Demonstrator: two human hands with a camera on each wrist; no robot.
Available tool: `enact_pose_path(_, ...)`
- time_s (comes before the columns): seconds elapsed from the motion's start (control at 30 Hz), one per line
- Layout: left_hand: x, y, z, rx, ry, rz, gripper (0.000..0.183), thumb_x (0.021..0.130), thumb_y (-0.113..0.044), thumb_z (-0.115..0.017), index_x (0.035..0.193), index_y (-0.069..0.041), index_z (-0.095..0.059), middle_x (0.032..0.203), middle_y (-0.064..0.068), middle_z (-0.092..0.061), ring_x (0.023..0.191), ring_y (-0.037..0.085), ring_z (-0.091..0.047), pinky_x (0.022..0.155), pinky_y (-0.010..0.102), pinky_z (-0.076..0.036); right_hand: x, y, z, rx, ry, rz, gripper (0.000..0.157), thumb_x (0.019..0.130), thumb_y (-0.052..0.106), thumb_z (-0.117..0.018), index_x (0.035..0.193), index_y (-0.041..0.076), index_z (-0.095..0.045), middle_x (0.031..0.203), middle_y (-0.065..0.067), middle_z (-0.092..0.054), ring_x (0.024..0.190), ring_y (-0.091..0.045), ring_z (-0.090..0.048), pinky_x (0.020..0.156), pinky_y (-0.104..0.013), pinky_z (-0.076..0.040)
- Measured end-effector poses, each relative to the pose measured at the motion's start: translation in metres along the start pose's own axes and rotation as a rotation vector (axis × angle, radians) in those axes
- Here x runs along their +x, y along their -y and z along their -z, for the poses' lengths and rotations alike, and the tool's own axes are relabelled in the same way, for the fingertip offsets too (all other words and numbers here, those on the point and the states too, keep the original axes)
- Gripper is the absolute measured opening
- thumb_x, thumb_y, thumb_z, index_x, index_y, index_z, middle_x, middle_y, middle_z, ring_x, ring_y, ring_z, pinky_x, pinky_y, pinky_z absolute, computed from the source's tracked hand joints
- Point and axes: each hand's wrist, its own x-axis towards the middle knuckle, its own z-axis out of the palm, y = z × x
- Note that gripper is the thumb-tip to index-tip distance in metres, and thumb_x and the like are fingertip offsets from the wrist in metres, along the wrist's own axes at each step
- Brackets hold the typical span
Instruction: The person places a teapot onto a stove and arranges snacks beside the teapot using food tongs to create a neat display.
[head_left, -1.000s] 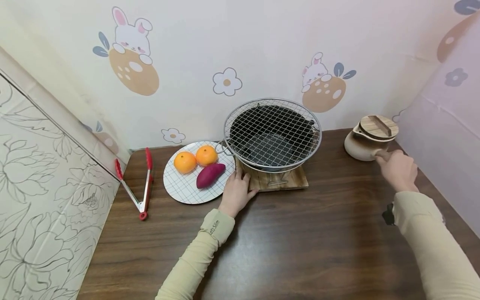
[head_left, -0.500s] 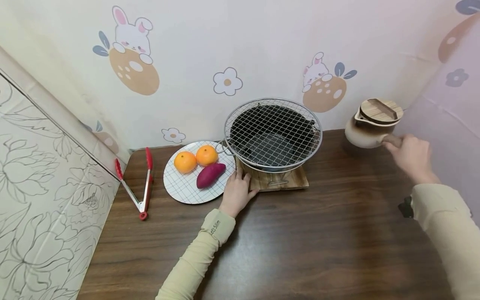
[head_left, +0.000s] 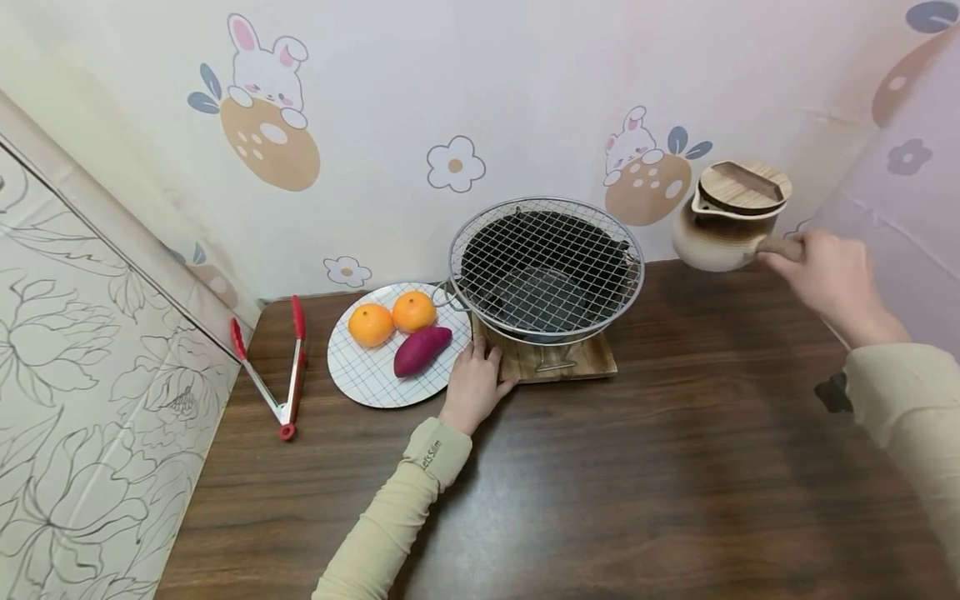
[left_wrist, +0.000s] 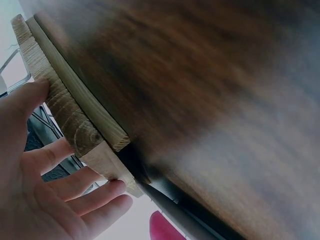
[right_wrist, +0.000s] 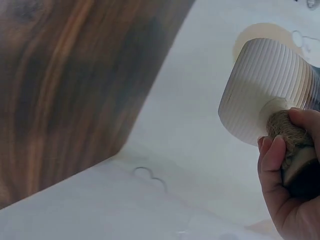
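My right hand [head_left: 836, 279] grips the side handle of a cream-and-brown ceramic pot [head_left: 720, 237] and holds it above the table. A wooden lid [head_left: 744, 187] sits on the pot. In the right wrist view, fingers and thumb wrap round the twine-bound handle [right_wrist: 288, 126], below the ribbed pot wall. My left hand [head_left: 474, 387] holds the front left corner of a wooden board [head_left: 596, 363]; its thumb touches the front edge, its other fingers the left side. On that board stands a round dark stove [head_left: 543, 292], topped by a wire grill rack [head_left: 546, 336].
Left of the board, a white grid-patterned plate [head_left: 356, 379] bears two oranges [head_left: 392, 318] and a purple sweet potato [head_left: 422, 351]. Red-tipped tongs [head_left: 288, 392] lie spread at the table's left. Patterned walls rise behind the brown table [head_left: 570, 500] and at its right.
The pot has risen off the table in my right hand, first up and rightward, then higher and slightly left. My left hand stays at the board's corner.
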Motion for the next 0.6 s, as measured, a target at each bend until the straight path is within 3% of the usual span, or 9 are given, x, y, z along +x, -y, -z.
enact_pose_path(0.3, -0.001, 0.000, 0.000, 0.007, -0.013, -0.004, 0.061, 0.083, -0.053, -0.068, 0.123, -0.007, -0.063, 0.134, 0.021, -0.057, 0.119, 0.035, -0.058, 0.100, 0.040, -0.048, 0.010, 0.031, 0.026, 0.002, -0.018, 0.049, 0.054, 0.094, 0.042, -0.054, 0.103, -0.012, -0.061, 0.100, -0.041, -0.060, 0.086, -0.062, -0.052, 0.070, -0.062, -0.035)
enact_pose_path(0.6, 0.000, 0.000, -0.001, 0.014, -0.016, -0.001, 0.061, 0.083, -0.053, -0.067, 0.124, -0.007, -0.063, 0.134, 0.022, -0.056, 0.120, 0.035, -0.058, 0.099, 0.040, -0.049, 0.014, 0.063, 0.045, -0.008, 0.042, 0.056, 0.054, 0.094, 0.043, -0.054, 0.112, -0.007, -0.062, 0.106, -0.035, -0.064, 0.095, -0.059, -0.053, 0.075, -0.061, -0.036)
